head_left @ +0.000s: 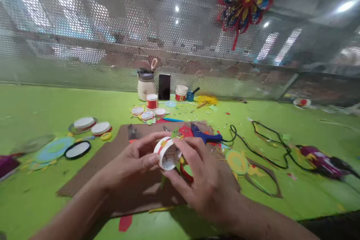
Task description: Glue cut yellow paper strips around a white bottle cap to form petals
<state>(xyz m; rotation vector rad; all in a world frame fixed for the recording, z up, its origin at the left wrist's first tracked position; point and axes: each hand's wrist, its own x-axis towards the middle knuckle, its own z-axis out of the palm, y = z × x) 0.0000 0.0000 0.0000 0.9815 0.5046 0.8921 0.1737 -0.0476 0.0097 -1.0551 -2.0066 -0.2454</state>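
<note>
A short white paper cylinder (170, 157) with red and yellow patches is held tilted above the brown board, its printed inside facing me. My left hand (135, 159) grips its left side between thumb and fingers. Around its right side curl the fingers of my right hand (198, 168). Below those fingers shows a red ring with a green middle (187, 171); whether it joins the cylinder I cannot tell. Just beyond the hands, a blue glue gun (205, 135) lies on the brown board (135, 198), with red paper pieces next to it.
Left are white lids (84, 123), a black-rimmed disc (78, 150) and a blue paper disc (54, 149). A jug (146, 86), a phone (164, 87) and small tubs (181, 93) stand behind. A black cord (270, 127) and a yellow disc (237, 162) lie right.
</note>
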